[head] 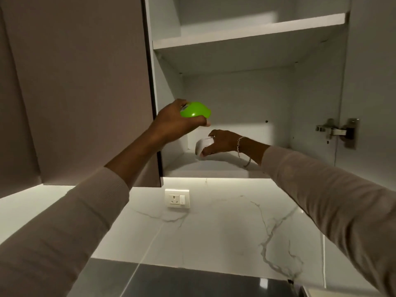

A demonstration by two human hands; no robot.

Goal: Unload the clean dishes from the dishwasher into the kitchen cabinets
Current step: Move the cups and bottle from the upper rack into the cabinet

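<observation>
Your left hand grips a green bowl at the mouth of the open cabinet. Your right hand curls around a white dish down on its bottom shelf.

Dim overall, grey-beige cast. Brightest zone: light strip under cabinet, washing marble backsplash near white. Slanted light patch crosses cabinet back wall and upper shelf; rest of interior in soft shadow. At left, closed door dull, unlit. 1 small glare spot on dark glossy surface at bottom. Vivid colour, soft highlight on green bowl. 2 hands, left hand and right hand, slightly blurred; white dish smeared. At frame edges sleeves stretched, soft; cabinet lines lean from wide-angle distortion.
</observation>
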